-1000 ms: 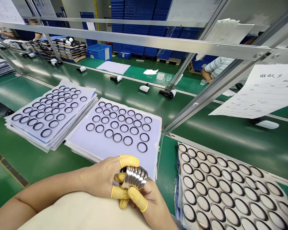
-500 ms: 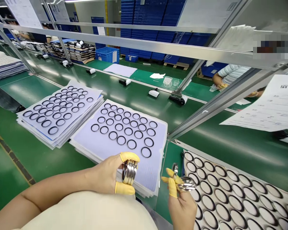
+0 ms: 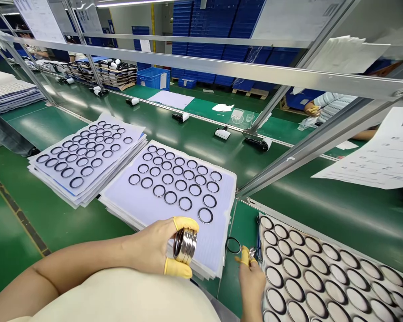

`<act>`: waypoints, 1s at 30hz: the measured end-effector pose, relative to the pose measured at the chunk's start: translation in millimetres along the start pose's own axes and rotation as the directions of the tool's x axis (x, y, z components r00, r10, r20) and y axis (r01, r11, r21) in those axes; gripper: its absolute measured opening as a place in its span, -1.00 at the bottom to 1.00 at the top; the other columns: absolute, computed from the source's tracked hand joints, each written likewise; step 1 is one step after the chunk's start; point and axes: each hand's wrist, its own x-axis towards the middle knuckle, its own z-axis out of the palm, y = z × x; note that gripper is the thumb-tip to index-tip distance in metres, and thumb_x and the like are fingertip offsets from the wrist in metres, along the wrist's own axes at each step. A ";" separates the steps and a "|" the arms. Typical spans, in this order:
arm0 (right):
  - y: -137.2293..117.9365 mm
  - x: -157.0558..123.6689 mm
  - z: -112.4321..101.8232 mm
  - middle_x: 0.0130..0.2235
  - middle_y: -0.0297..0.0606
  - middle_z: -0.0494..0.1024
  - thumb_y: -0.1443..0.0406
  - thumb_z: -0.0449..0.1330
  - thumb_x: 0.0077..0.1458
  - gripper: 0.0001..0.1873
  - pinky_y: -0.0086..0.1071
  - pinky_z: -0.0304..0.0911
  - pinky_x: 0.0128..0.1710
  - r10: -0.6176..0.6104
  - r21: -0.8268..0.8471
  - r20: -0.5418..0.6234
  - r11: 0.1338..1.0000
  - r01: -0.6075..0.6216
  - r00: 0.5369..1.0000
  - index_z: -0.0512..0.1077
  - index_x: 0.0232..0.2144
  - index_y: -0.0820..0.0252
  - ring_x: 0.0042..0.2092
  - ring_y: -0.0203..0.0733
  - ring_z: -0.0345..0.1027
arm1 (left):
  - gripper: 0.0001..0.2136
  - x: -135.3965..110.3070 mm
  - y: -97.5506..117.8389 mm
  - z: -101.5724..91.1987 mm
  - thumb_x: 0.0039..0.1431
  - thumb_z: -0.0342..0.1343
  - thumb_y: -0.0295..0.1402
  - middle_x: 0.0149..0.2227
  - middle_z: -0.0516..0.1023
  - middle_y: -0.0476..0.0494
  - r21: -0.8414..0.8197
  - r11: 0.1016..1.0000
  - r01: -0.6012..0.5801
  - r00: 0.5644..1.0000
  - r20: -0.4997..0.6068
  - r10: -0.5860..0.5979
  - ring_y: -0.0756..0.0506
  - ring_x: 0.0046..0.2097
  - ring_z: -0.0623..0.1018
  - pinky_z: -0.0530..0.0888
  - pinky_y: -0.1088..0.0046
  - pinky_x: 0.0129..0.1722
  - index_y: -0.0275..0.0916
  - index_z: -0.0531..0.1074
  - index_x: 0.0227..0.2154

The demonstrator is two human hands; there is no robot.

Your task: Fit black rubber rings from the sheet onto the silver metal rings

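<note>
My left hand (image 3: 161,246), with yellow finger cots on thumb and finger, grips a stack of several shiny metal rings (image 3: 189,246) from top and bottom. The stack stands on edge over the near side of a white sheet stack (image 3: 121,197). My right hand (image 3: 250,273), also in yellow finger cots, is low over the green table beside the right-hand tray. Its fingers are closed around shiny metal rings (image 3: 252,252), partly hidden and blurred. Just beyond those fingertips, a single dark-edged ring (image 3: 233,245) lies on the green surface.
Rows of rings lie on the white sheets and on another sheet stack (image 3: 87,192) at left. A tray of rings (image 3: 322,255) fills the lower right. A metal frame post (image 3: 272,170) slants above the green conveyor (image 3: 201,145). Another person's hand (image 3: 311,108) shows across it.
My right hand has lowered toward the table, and a single ring now lies on the green surface beside it. My left hand still holds its ring stack, turned slightly.
</note>
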 end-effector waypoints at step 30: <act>-163.6 -149.6 -42.2 -0.50 -0.33 0.51 0.11 0.21 0.15 -0.77 -0.46 0.36 -0.46 -0.836 0.857 0.420 0.493 0.149 0.352 0.51 -0.36 0.14 -0.48 -0.28 0.36 | -0.18 2.6 -2.9 -3.9 0.01 0.26 -0.45 0.06 0.34 -0.30 0.289 0.881 -0.376 0.920 0.227 0.319 -0.18 0.01 0.43 0.38 0.32 0.04 -0.17 -0.06 0.28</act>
